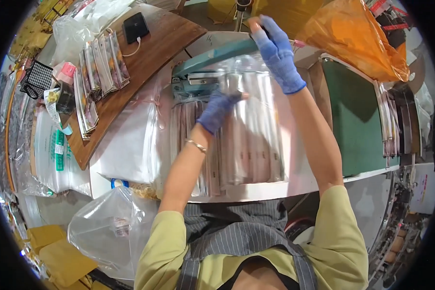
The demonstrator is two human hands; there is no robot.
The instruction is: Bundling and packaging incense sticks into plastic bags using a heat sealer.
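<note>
My left hand (221, 107), in a blue fingerless-tip glove, presses on a clear plastic bag (256, 130) of thin, flat packets. Its fingers are together and slightly blurred, beside the jaw of a teal heavy-duty stapler (217, 58). The stapler's long lever is raised at a slant. At the lever's far end is my right hand (278, 55), gloved the same way and closed on it; part of the grip is hidden. Under my left wrist, more packets (181, 125) stand in a row on the white worktop (237, 195).
Clear plastic bags (125, 145) are stacked at left. A wooden board (164, 29) holds a phone (136, 27) and bundles of printed packets (104, 63). At right are a green board (350, 116) and an orange bag (353, 38). A clear bag (106, 232) hangs at the front left.
</note>
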